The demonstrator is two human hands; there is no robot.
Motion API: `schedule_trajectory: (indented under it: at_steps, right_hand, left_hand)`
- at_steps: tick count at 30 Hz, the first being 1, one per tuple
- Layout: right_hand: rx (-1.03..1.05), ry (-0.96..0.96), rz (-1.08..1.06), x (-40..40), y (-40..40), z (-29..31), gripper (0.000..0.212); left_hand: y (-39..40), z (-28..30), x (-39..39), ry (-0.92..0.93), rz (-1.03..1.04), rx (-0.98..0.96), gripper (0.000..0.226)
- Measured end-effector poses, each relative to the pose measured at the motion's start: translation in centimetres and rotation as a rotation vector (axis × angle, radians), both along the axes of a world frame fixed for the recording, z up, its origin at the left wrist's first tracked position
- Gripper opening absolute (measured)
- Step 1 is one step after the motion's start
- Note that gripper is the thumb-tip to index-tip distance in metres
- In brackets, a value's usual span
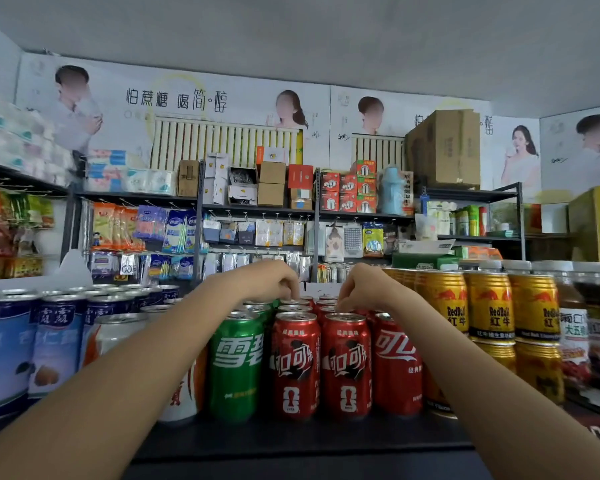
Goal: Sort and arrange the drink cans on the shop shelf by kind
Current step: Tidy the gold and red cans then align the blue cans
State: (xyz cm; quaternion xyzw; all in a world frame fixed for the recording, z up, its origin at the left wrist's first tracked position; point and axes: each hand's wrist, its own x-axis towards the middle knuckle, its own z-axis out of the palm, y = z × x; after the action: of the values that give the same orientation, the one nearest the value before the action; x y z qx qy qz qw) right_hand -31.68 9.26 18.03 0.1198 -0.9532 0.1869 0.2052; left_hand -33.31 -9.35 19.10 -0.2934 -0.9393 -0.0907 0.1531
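Red cola cans (346, 365) stand in rows at the middle of the dark shelf (291, 441). A column of green soda cans (237, 367) runs along their left side. My left hand (274, 278) reaches over the rows, its curled fingertips down on the tops of cans at the back. My right hand (364, 285) does the same a little to the right, fingers curled on a rear red can's top. Which rear cans the fingers pinch is hidden by the hands. Both forearms stretch in from the bottom corners.
Blue and white cans (54, 344) fill the shelf's left side, with a white and orange can (184, 386) beside the green ones. Gold energy-drink cans (489, 303) are stacked two high on the right, dark bottles (575, 334) beyond them. Stocked shelves (257, 209) stand behind.
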Motion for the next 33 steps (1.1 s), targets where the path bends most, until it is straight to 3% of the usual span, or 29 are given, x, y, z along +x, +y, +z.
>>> schedule_trajectory:
  at_steps: [5,18,22,26,33]
  right_hand:
    - [-0.11,0.075,0.045,-1.5,-0.3,0.6,0.013]
    - [0.196,-0.033,-0.045,-6.9,-2.4,0.5,0.023]
    - [0.231,-0.021,-0.092,-7.6,-2.6,0.8,0.042]
    - [0.289,-0.075,-0.026,-7.3,-2.3,1.1,0.02]
    - [0.252,-0.119,0.066,-7.9,-1.3,2.7,0.017]
  left_hand:
    - [-0.3,0.6,-1.3,0.048,0.022,0.007,0.025]
    - [1.2,0.2,-5.5,0.0,0.079,-0.206,0.017]
    - [1.8,0.3,-5.9,0.02,0.059,-0.24,0.017]
    - [1.7,0.7,-6.5,-0.023,0.029,-0.274,0.017]
    - [1.4,2.6,-8.2,-0.08,0.01,-0.234,0.019]
